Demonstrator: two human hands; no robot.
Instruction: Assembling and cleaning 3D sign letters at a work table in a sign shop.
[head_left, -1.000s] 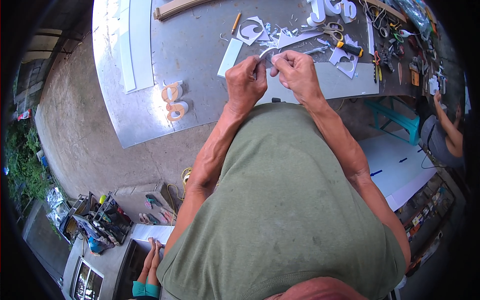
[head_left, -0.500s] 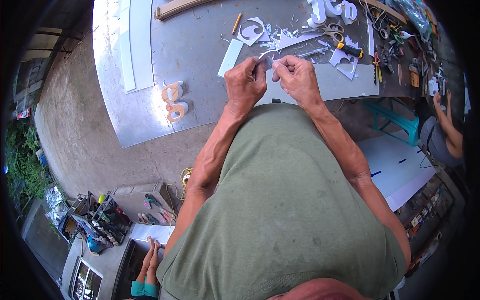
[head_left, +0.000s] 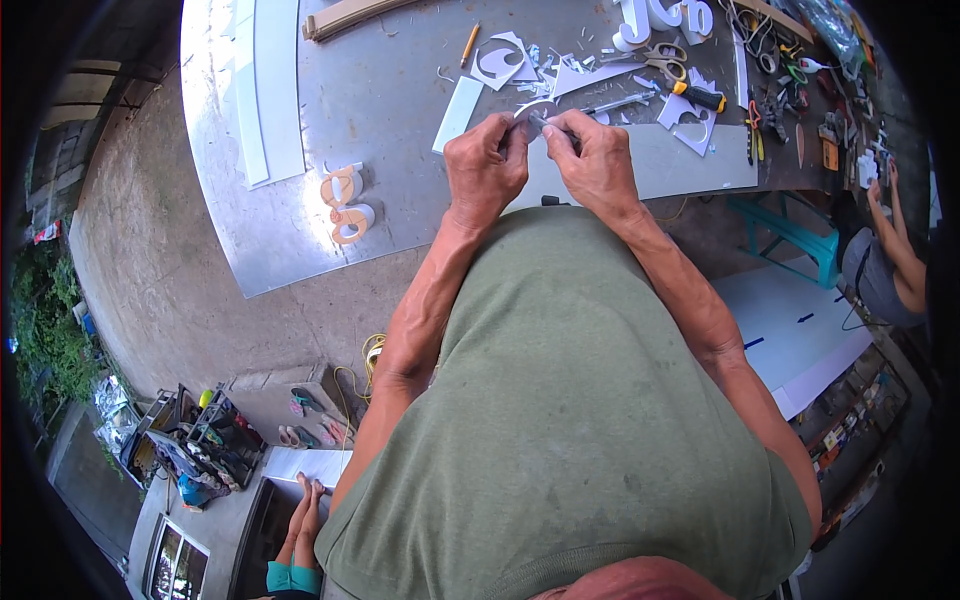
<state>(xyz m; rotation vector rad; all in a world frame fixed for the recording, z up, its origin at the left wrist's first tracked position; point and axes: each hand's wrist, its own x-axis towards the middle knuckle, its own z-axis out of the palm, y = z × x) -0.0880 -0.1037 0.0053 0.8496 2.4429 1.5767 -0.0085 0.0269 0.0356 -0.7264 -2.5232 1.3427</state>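
Over the table's near edge, my left hand [head_left: 487,165] is closed in a pinch on a thin curved white strip [head_left: 533,104]. Close beside it, my right hand [head_left: 592,160] is also closed, its fingertips meeting at the strip. A small greyish bit shows between those fingertips, too small to name. Just beyond the hands lie a white sheet piece with a curved cut-out [head_left: 502,62], a pointed white offcut [head_left: 600,76] and small scraps. Left of these are a flat white strip [head_left: 459,115] and a pencil [head_left: 469,46].
Scissors [head_left: 667,62], a yellow-and-black handled tool [head_left: 699,96] and white cut-out letters [head_left: 634,25] lie right. Two tan-faced cut-out shapes [head_left: 345,203] sit left on the metal table [head_left: 400,190]. A teal stool [head_left: 785,235] stands below; another person's arm [head_left: 900,250] shows far right.
Both hands have shifted very slightly left, and the right fingertips have turned a little at the curved strip. The co-worker's arms at far right moved slightly.
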